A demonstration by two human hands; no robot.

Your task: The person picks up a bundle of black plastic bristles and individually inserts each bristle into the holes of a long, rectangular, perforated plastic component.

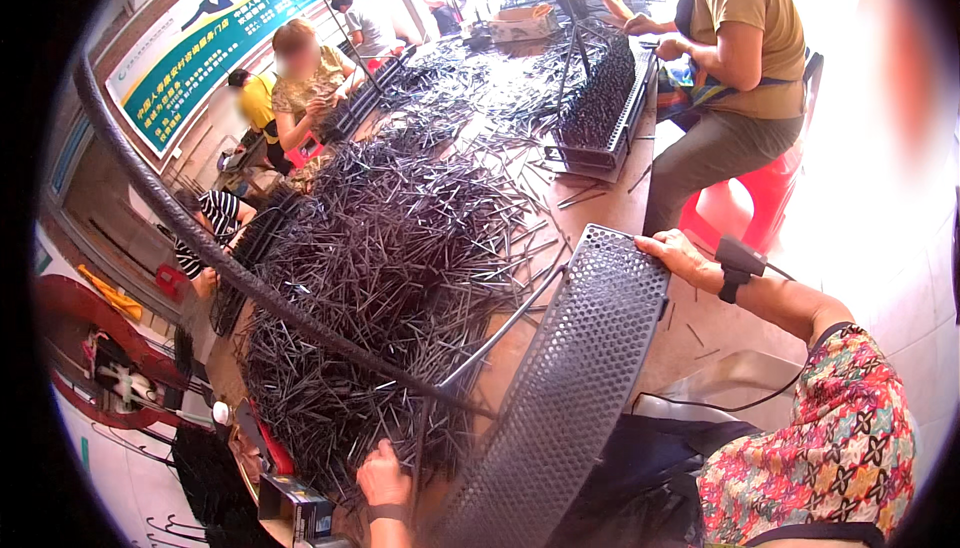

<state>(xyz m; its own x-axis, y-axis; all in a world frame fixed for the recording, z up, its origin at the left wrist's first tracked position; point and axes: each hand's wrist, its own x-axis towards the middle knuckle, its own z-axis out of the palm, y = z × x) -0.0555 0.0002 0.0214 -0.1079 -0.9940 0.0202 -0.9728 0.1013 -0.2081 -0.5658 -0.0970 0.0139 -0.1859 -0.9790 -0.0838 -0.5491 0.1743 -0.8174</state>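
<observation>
A long dark metal rack [560,368] with a face full of round holes slants across the near table, toward my body. My right hand [677,252] grips its far right corner, and a black device is strapped to that wrist. At the near edge of a big heap of thin black sticks [380,278], my left hand [384,476] is curled with its fingers turned down. What those fingers hold is hidden. A dark thin bar [421,448] stands just right of it. A black curved rod [230,268] arches over the heap and meets the rack's left side.
Another filled rack [605,108] stands at the far right before a co-worker in a tan shirt [745,28]. Further people work along the left side. A small dark box [295,508] sits at the near left table edge. A red stool [750,198] stands at right.
</observation>
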